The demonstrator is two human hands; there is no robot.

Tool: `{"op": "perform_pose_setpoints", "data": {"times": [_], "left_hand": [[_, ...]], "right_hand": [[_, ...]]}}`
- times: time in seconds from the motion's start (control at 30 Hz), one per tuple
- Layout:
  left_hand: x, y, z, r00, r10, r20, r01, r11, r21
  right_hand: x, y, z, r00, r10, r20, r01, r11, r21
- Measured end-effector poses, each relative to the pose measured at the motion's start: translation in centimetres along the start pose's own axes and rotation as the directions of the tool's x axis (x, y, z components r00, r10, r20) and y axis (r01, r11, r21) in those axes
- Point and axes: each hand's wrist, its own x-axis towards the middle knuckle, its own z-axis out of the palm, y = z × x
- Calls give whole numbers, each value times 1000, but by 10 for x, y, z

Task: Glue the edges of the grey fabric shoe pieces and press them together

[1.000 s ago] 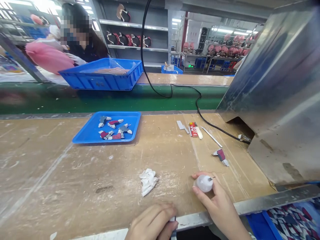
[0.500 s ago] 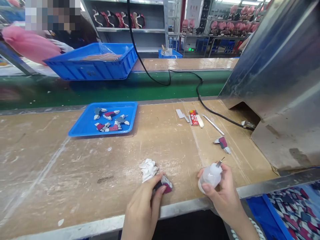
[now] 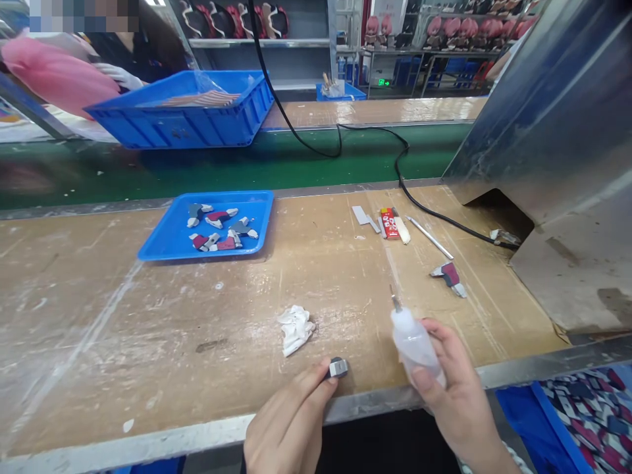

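Note:
My right hand (image 3: 454, 388) grips a small translucent squeeze bottle (image 3: 413, 342) with a thin metal needle tip that points up and away from me. At the bench's near edge my left hand (image 3: 291, 421) pinches a small grey and dark red piece (image 3: 338, 367) between thumb and fingers. A crumpled white cloth (image 3: 296, 327) lies just beyond the left hand. A blue tray (image 3: 168, 247) further back on the left holds several similar grey and red pieces. One more such piece (image 3: 449, 274) lies on the bench to the right.
A small red packet, metal blades and a thin metal rod (image 3: 429, 237) lie at the back right. A large metal housing (image 3: 557, 164) fills the right side, with a black cable (image 3: 395, 171) running to it. Beyond a green conveyor (image 3: 197, 171) stands a blue crate (image 3: 187, 112), with another person behind it.
The bottle's needle tip has swung from pointing right to pointing up and away. My left hand came up from below the bench edge with the small piece and now holds it at the near edge.

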Motion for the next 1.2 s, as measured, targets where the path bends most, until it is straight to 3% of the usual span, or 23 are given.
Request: {"op": "perform_pose_setpoints", "data": {"times": [0.13, 0.23, 0.37, 0.7, 1.0, 1.2], "left_hand": [[-1, -3, 1, 999, 48, 12, -47, 999, -26], [1, -5, 1, 993, 119, 18, -119, 993, -26], [3, -5, 1, 993, 116, 30, -115, 993, -23], [0, -7, 0, 987, 142, 76, -138, 989, -55], [0, -5, -2, 989, 112, 95, -109, 993, -41], [-2, -6, 1, 989, 130, 75, -126, 990, -59]], "right_hand": [[11, -8, 3, 958, 46, -283, 51, 944, 327], [18, -19, 7, 949, 81, -306, 58, 906, 420], [16, -21, 15, 977, -32, -210, 102, 938, 330], [13, -20, 42, 929, -273, -249, 308, 945, 113], [11, -12, 39, 969, -172, -177, 188, 979, 82], [13, -16, 40, 966, -187, -181, 190, 982, 0]]}}
